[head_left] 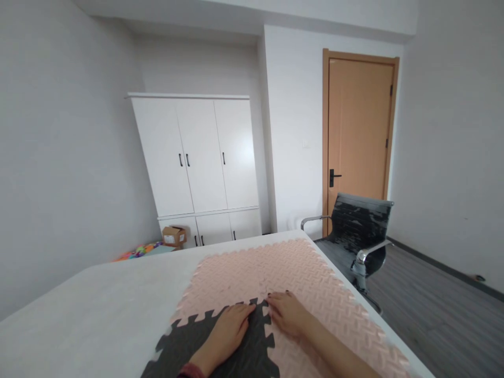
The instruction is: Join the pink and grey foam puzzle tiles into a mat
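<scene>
Pressing flat, both hands are seating a dark tile (220, 346) into the pink mat (283, 273) on the bench (98, 304). Left hand (228, 331) lies open on the tile; right hand (289, 313) spreads just beside, seemingly along the seam. Neither grip is clasping anything. Next likely calls for firm pressure along the teeth.

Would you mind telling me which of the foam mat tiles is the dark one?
The dark grey tile nearest the camera, under the left hand; the joined pink tiles beyond it are all pink, and the right hand rests at the seam.
</scene>
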The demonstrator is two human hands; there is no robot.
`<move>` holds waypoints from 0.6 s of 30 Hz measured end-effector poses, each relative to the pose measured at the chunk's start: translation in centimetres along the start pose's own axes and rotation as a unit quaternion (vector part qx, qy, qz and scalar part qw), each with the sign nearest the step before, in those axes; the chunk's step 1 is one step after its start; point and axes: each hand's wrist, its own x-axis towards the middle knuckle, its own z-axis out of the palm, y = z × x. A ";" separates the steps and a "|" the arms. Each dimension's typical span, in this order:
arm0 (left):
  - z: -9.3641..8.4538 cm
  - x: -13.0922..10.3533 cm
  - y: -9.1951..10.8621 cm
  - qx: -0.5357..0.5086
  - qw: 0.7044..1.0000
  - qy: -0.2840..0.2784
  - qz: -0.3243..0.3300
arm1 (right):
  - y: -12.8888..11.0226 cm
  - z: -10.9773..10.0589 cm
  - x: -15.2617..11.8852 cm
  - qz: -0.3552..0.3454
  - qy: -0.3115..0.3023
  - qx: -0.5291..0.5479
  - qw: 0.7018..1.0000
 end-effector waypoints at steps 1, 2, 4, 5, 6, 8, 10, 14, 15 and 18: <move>0.1 0.1 -0.2 -0.002 1.000 0.002 -0.005 | -0.2 0.2 0.3 0.005 0.001 -0.002 1.000; 0.1 0.2 -0.4 -0.004 1.000 0.004 -0.008 | -0.3 0.3 0.7 0.013 -0.002 -0.012 1.000; 0.1 0.5 -0.4 -0.005 1.000 0.009 -0.011 | -0.6 0.5 1.3 0.029 -0.009 -0.039 0.999; 0.1 0.6 -0.2 -0.002 1.000 0.010 -0.009 | -0.8 0.6 1.5 0.035 -0.012 -0.053 0.998; 0.1 0.7 0.2 0.003 1.000 0.011 -0.006 | -1.0 0.6 1.8 0.042 -0.012 -0.065 0.997; 0.2 0.7 1.2 0.024 1.000 0.012 -0.003 | -1.7 0.9 2.1 0.056 -0.012 -0.084 0.995; 0.4 0.7 2.4 0.052 0.999 0.014 -0.007 | -2.4 1.2 2.2 0.066 -0.012 -0.099 0.993; 0.8 1.2 4.2 0.088 0.996 0.006 -0.023 | -3.2 0.8 0.1 0.063 -0.013 -0.104 0.993; 1.0 1.3 4.4 0.091 0.996 0.001 -0.025 | -3.0 0.3 -1.1 0.060 -0.010 -0.102 0.993; 1.1 1.5 4.6 0.087 0.995 -0.011 -0.037 | -1.9 -2.3 -6.7 0.072 0.001 -0.097 0.993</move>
